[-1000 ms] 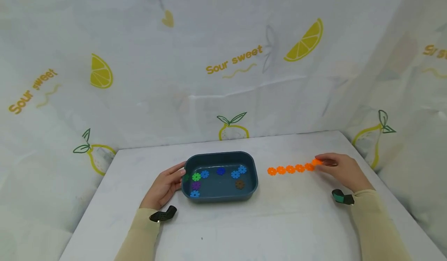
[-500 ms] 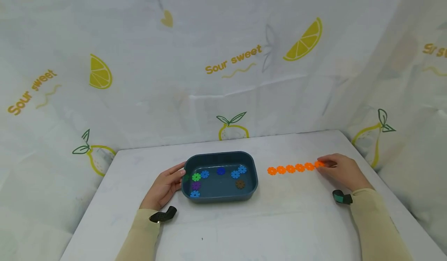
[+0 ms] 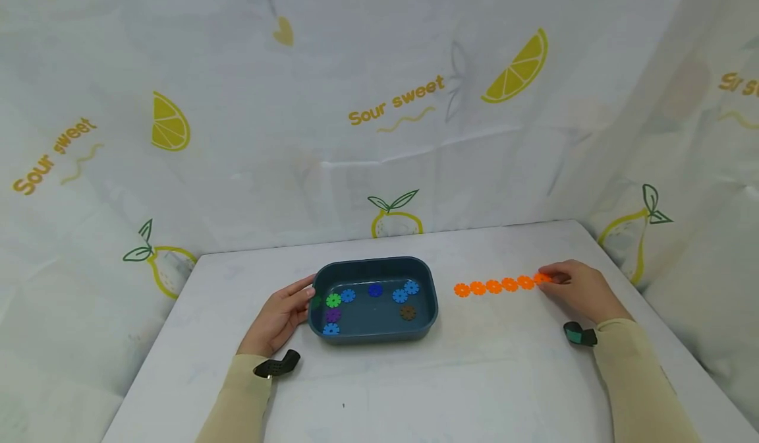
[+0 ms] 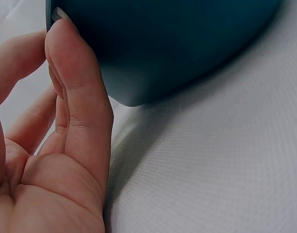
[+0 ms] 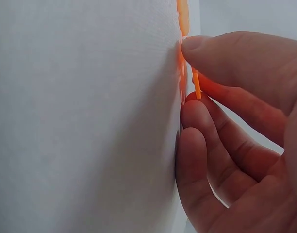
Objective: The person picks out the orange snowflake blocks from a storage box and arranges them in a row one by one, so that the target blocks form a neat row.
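My left hand holds the left end of a dark teal plastic tray, the thumb at its rim and the other fingers against its outer side. In the left wrist view a fingertip meets the top edge of the tray wall. To the tray's right, several orange notched flower discs lie in a row on the table. At that row's right end my right hand pinches an orange notched disc. In the right wrist view its thin edge shows between thumb and fingers, close over the table surface.
Inside the tray lie loose notched discs: a green one, a purple one, a brown one and several blue ones. A white cloth with lemon prints hangs behind the white table.
The right hand's disc, which overlapped the row's last disc a second ago, has shifted slightly right and lower, into line with the row. The left hand and tray stay put.
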Available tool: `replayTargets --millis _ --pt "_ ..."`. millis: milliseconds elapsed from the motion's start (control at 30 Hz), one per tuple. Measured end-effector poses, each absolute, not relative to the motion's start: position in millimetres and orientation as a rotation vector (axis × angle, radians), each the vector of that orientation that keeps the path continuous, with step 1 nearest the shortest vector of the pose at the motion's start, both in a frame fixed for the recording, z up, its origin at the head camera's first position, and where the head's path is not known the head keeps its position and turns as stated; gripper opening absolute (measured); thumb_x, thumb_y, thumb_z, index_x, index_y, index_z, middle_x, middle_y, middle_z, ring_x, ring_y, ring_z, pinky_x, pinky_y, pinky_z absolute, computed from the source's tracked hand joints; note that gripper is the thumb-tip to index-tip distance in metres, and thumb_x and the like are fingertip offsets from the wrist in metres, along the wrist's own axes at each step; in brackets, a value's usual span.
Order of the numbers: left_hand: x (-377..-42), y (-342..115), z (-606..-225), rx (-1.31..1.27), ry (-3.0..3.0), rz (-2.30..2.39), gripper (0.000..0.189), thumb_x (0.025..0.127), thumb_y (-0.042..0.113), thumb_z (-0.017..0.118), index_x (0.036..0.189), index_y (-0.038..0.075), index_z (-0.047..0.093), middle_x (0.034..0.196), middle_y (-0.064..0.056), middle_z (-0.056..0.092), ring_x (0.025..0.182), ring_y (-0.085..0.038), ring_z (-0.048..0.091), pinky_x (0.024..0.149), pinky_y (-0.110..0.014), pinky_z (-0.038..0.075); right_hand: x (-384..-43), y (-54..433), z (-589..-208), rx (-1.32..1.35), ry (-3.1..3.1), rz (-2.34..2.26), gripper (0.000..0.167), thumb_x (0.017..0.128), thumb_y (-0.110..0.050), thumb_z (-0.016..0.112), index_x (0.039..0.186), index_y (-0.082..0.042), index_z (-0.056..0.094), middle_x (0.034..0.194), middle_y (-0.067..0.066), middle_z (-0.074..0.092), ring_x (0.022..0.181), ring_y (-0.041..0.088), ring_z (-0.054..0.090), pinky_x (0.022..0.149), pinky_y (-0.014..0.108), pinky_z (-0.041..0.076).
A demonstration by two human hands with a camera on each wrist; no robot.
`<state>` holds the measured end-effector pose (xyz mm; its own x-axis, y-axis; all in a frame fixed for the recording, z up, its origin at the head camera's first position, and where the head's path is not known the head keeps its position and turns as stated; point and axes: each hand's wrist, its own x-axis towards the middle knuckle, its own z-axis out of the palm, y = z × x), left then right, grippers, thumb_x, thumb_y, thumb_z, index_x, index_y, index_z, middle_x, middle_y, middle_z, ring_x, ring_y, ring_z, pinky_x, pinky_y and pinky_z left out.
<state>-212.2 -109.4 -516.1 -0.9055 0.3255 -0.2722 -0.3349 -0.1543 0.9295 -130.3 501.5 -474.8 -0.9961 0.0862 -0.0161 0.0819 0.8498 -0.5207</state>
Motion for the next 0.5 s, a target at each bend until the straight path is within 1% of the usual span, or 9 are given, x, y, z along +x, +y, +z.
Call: replayTargets --millis 67,267,500 --pt "-211.9 -109.4 -515.7 -0.011 1.699 2.103 0.061 0.107 0.025 0.071 0.162 0.01 0.05 0.128 0.002 0.077 0.095 -0.006 0.072 0.086 -0.023 0.063 -130.7 501.0 -474.6 -0.138 -3.017 0.842 0.044 0.097 -0.028 0.081 0.13 0.0 0.074 0.123 0.024 0.072 0.106 0.037 0.068 0.087 0.045 0.054" --pt "-213.0 -109.3 -516.7 -0.005 1.708 2.104 0.061 0.107 0.026 0.071 0.161 0.01 0.05 0.126 0.002 0.077 0.094 -0.007 0.071 0.084 -0.022 0.062 -131.5 500.6 -475.8 -0.149 -3.015 0.837 0.043 0.098 -0.026 0.08 0.13 0.001 0.074 0.122 0.025 0.072 0.106 0.038 0.067 0.09 0.053 0.055" --pt "-213.4 -107.2 -516.8 0.001 1.702 2.108 0.061 0.107 0.026 0.071 0.161 0.01 0.05 0.125 0.002 0.077 0.094 -0.007 0.071 0.085 -0.023 0.062 -132.1 501.7 -475.8 -0.158 -3.012 0.853 0.043 0.098 -0.025 0.078 0.131 0.002 0.073 0.121 0.025 0.071 0.107 0.038 0.066 0.091 0.055 0.056"
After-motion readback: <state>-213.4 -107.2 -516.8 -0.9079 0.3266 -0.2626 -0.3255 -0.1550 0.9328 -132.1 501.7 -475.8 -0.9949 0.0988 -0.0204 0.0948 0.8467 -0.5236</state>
